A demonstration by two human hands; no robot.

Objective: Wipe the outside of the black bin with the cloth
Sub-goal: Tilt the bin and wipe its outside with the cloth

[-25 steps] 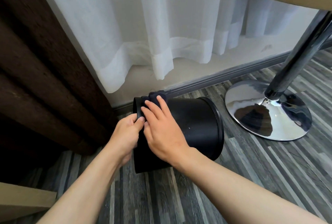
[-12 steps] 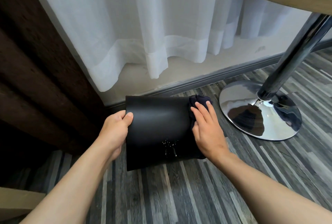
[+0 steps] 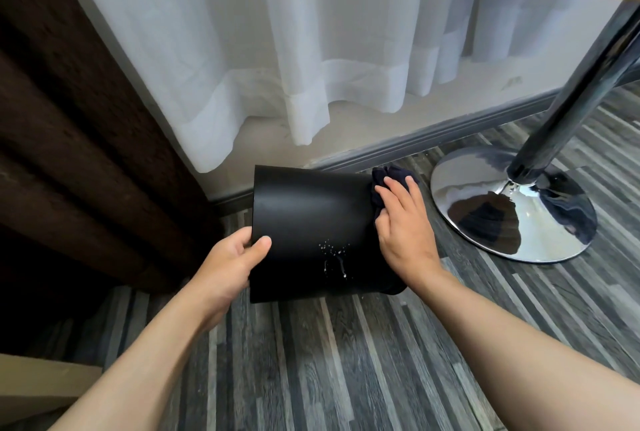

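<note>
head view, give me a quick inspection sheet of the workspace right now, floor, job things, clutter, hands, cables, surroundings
surface: grey striped wood-look floor, nothing spilled on it that shows.
job's things: black bin lying on its side; white droplets and drips on its near wall; dark cloth bunched at its right end.
clutter: nothing seen.
hands: left hand has its grip on the bin's left edge, thumb on the outer wall; right hand lies flat, pressing the cloth to the bin.
cables: nothing seen.
surroundings: sheer white curtain and skirting board behind, brown curtain on the left, chrome table base and post on the right, close to the cloth.
</note>
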